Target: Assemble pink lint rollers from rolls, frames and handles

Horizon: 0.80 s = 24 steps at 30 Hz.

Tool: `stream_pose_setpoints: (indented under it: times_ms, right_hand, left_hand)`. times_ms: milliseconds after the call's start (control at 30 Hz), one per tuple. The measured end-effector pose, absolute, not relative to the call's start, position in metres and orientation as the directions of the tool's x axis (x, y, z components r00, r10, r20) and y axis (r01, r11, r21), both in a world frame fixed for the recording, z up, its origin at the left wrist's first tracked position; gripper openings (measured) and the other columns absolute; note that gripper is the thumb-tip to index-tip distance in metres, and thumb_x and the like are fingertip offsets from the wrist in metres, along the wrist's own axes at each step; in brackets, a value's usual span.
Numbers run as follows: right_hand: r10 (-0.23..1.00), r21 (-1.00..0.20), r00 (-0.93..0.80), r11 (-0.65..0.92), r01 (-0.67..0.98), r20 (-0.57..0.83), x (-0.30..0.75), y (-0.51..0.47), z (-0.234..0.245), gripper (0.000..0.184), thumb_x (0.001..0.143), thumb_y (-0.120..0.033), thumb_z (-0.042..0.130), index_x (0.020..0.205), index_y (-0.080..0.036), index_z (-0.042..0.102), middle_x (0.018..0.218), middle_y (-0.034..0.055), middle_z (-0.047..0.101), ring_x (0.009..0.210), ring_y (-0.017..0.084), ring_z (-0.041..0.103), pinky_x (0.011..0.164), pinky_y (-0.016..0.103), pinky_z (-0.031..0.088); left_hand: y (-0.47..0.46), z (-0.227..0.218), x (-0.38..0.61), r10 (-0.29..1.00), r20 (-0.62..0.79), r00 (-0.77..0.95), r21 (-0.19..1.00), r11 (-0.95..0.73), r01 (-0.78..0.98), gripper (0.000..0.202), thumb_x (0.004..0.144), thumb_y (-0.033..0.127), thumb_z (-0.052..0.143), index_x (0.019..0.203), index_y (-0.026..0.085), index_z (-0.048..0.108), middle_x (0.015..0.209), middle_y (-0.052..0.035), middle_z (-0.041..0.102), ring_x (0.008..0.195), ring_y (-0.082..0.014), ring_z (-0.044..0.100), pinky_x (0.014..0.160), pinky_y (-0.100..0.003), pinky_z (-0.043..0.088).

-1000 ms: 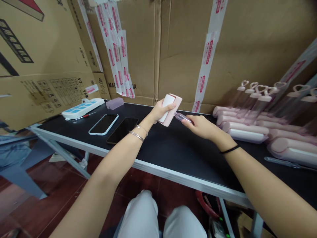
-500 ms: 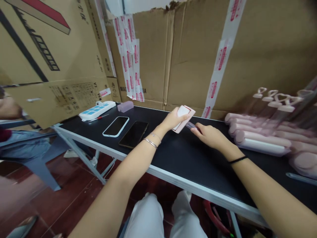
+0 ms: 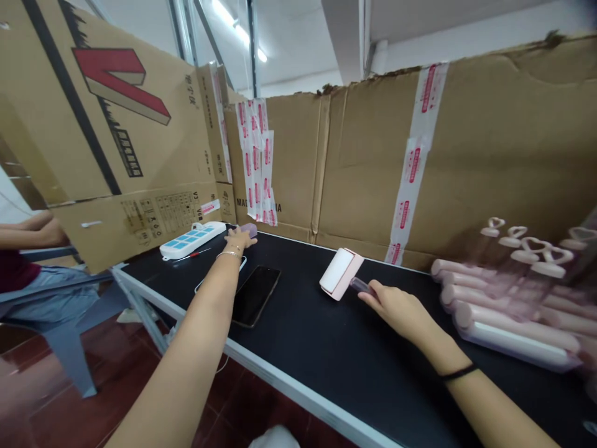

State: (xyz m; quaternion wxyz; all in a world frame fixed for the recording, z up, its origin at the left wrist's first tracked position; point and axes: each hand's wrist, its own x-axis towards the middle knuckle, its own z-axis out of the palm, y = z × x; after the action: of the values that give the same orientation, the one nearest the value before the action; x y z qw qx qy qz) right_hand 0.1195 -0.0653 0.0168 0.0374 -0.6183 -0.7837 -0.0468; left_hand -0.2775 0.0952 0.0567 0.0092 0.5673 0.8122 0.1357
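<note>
Now the right hand (image 3: 394,309) grips a pink-cased roller (image 3: 339,274), left hand (image 3: 239,239) (spread) at a lilac cover (image 3: 252,230).

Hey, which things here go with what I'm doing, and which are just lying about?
In play:
roller, in right hand
lilac piece, at left hand
pink rollers at right, likely

Lying about, it seems:
black phone
pale phone, mostly hidden
power strip
red-handled tool

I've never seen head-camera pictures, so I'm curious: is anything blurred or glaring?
In the head view, the pink rollers at right are smeared, especially toward the frame's edge; the ceiling light glares white; the lint roller in the right hand looks fairly clear.
</note>
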Motion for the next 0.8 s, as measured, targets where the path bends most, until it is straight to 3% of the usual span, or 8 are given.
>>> stream_pose_setpoints:
  times_ms: [67,167,267,333,433,500,633,800]
  right_hand:
    - [0.963,0.034,-0.238,0.236,0.971,0.127,0.120,-0.065,0.016,0.034,0.095,-0.050,0.030,0.095,-0.021,0.049,0.087,0.0085,0.069,0.082,0.029,0.067,0.059,0.031,0.038]
    - [0.963,0.047,-0.228,0.224,0.974,0.143,0.122,-0.064,0.014,0.030,0.095,-0.048,0.034,0.099,-0.021,0.048,0.086,0.0084,0.069,0.081,0.030,0.067,0.059,0.031,0.038]
    - [0.961,0.029,-0.231,0.230,0.973,0.151,0.123,-0.066,0.012,0.029,0.095,-0.047,0.034,0.100,-0.022,0.048,0.084,0.0076,0.068,0.078,0.029,0.067,0.058,0.031,0.036]
    - [0.954,-0.012,-0.245,0.250,0.968,0.172,0.121,-0.068,0.013,0.030,0.095,-0.047,0.032,0.098,-0.022,0.048,0.085,0.0069,0.068,0.077,0.027,0.067,0.057,0.030,0.035]
    - [0.941,-0.085,-0.235,0.262,0.961,0.244,0.118,-0.074,0.018,0.032,0.095,-0.047,0.029,0.098,-0.024,0.050,0.091,0.0061,0.069,0.079,0.025,0.067,0.057,0.029,0.034]
    - [0.935,-0.110,-0.206,0.246,0.963,0.290,0.119,-0.076,0.022,0.034,0.095,-0.048,0.028,0.102,-0.025,0.051,0.093,0.0057,0.069,0.079,0.025,0.066,0.057,0.029,0.035]
    - [0.932,-0.096,-0.172,0.212,0.973,0.319,0.133,-0.074,0.025,0.036,0.093,-0.052,0.031,0.103,-0.026,0.053,0.090,0.0058,0.070,0.079,0.027,0.066,0.057,0.030,0.034]
    - [0.932,-0.106,-0.225,0.264,0.959,0.286,0.148,-0.061,0.015,0.036,0.090,-0.054,0.034,0.095,-0.027,0.057,0.086,0.0055,0.070,0.080,0.027,0.066,0.058,0.030,0.036]
  left_hand:
    - [0.094,0.045,-0.280,0.917,0.160,-0.365,0.314,0.303,0.900,0.049,0.071,0.030,0.073,0.115,0.017,0.056,0.146,-0.0189,0.031,0.136,-0.0446,0.025,0.105,-0.058,0.023]
    - [0.085,0.040,-0.266,0.892,0.233,-0.386,0.536,0.214,0.816,0.062,0.063,0.019,0.076,0.119,0.011,0.050,0.144,-0.0226,0.029,0.130,-0.0425,0.037,0.107,-0.052,0.026]
    - [0.074,0.049,-0.243,0.882,0.244,-0.404,0.660,0.154,0.735,0.061,0.073,0.024,0.068,0.126,0.008,0.042,0.142,-0.0243,0.031,0.127,-0.0349,0.044,0.105,-0.043,0.034]
    - [0.064,0.057,-0.219,0.886,0.265,-0.380,0.729,0.074,0.680,0.052,0.086,0.030,0.052,0.132,0.010,0.037,0.136,-0.0204,0.042,0.120,-0.0260,0.051,0.098,-0.036,0.042]
    - [0.045,0.061,-0.169,0.939,0.270,-0.211,0.829,-0.115,0.548,0.044,0.090,0.031,0.043,0.132,0.019,0.040,0.117,-0.0095,0.061,0.095,-0.0172,0.063,0.082,-0.030,0.051]
    - [0.031,0.055,-0.132,0.964,0.261,0.052,0.950,-0.266,0.163,0.049,0.083,0.023,0.051,0.131,0.018,0.043,0.116,-0.0109,0.062,0.094,-0.0185,0.063,0.084,-0.033,0.050]
    - [0.009,0.030,-0.079,0.908,0.326,0.262,0.942,-0.290,-0.166,0.050,0.073,0.019,0.060,0.123,0.015,0.052,0.125,-0.0117,0.058,0.105,-0.0197,0.057,0.095,-0.035,0.042]
    - [0.006,0.006,-0.073,0.939,0.252,0.235,0.960,-0.212,-0.181,0.047,0.070,0.018,0.064,0.117,0.016,0.057,0.122,-0.0098,0.060,0.106,-0.0195,0.056,0.099,-0.036,0.037]
